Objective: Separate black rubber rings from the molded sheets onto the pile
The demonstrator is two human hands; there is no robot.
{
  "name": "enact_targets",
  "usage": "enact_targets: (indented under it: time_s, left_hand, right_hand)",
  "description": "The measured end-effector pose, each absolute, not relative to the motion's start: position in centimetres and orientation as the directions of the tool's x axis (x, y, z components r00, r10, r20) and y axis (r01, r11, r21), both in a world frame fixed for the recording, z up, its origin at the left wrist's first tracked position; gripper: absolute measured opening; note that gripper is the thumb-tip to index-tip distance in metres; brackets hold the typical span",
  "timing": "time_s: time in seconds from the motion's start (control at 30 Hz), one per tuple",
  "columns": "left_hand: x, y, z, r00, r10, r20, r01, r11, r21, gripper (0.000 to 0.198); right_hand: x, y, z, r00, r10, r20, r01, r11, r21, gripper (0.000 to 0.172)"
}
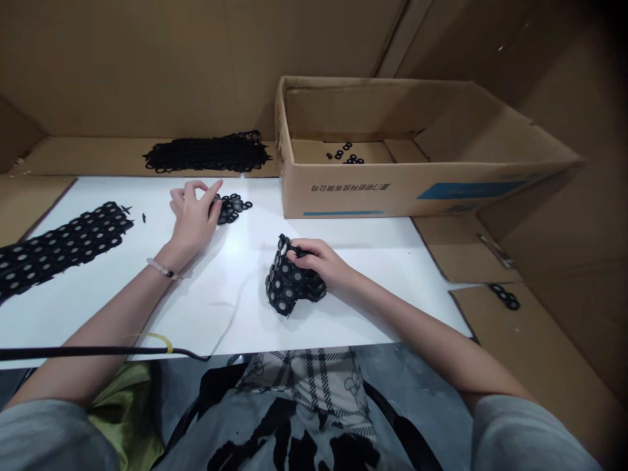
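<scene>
My left hand (pixel 196 212) is at a small pile of loose black rings (pixel 233 208) on the white tabletop. Its thumb and index finger are apart, and the thumb touches or nearly touches the pile's left edge. My right hand (pixel 321 261) grips a bent black sheet of joined round pieces with pale grey centres (pixel 289 281). The thumb and fingers close on the sheet's upper right part, and its lower part hangs down near the table. At the left lies a long flat strip of the same black sheet (pixel 69 242).
A cardboard box (pixel 353 190) with several black ring pieces (pixel 338 154) inside stands at the back right. Behind the table lies a stack of black strips (pixel 209 154). A black cable (pixel 98 352) runs along the front left edge. Another black piece (pixel 504 296) lies on cardboard at right.
</scene>
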State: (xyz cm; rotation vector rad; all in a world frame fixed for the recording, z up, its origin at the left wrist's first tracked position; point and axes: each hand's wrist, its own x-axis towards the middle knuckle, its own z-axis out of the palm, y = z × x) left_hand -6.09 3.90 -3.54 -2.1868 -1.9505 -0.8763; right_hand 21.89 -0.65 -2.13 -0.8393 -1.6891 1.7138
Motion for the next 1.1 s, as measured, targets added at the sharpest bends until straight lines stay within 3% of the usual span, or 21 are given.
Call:
enact_targets:
  time_s: [0.1, 0.17, 0.27, 0.33, 0.43, 0.53, 0.77, 0.93, 1.1]
  left_hand:
    - [-3.5, 1.8, -1.9, 0.193, 0.907, 0.373, 0.832, -0.353, 0.428, 0.043]
    - [-1.8, 0.3, -1.2, 0.332, 0.923, 0.196, 0.68, -0.378, 0.628, 0.041]
    - [0.0, -1.3, -0.8, 0.468, 0.883, -0.01, 0.419, -0.212, 0.883, 0.032]
    - [0.5, -1.8, -0.7, 0.422, 0.905, -0.059, 0.312, -0.083, 0.946, 0.03]
    - [0.7, -1.9, -0.6, 0.344, 0.938, -0.04, 0.279, -0.061, 0.958, 0.032]
    - [0.8, -2.1, -0.7, 0.394, 0.919, -0.027, 0.317, -0.109, 0.942, 0.03]
    - [0.8, -2.5, -1.0, 0.411, 0.911, -0.022, 0.294, -0.11, 0.95, 0.03]
    - [0.6, -2.4, -0.6, 0.348, 0.931, 0.11, 0.407, -0.255, 0.877, 0.03]
    - [0.9, -2.6, -0.9, 0.444, 0.894, 0.054, 0.367, -0.236, 0.9, 0.03]
  right_hand:
    - [21.9, -0.6, -2.2, -0.626, 0.78, -0.001, 0.003, 0.001, -1.0, 0.007]
    - [22.0, -0.4, -2.1, -0.645, 0.764, 0.032, -0.012, 0.031, -0.999, 0.005]
    - [22.3, -0.1, -1.7, -0.685, 0.727, 0.055, 0.024, 0.098, -0.995, 0.006]
    - [22.6, 0.2, -1.5, -0.676, 0.734, 0.06, 0.091, 0.164, -0.982, 0.007]
    - [22.8, 0.4, -1.3, -0.628, 0.773, 0.084, 0.196, 0.262, -0.945, 0.012]
    - [22.7, 0.3, -1.2, -0.61, 0.788, 0.076, 0.243, 0.278, -0.929, 0.018]
    - [22.7, 0.0, -0.8, -0.68, 0.73, 0.07, 0.201, 0.277, -0.94, 0.01]
    - [22.8, 0.0, -1.0, -0.682, 0.73, 0.043, 0.165, 0.21, -0.964, 0.022]
    - [22.6, -0.4, -0.9, -0.646, 0.762, 0.045, 0.208, 0.233, -0.95, 0.022]
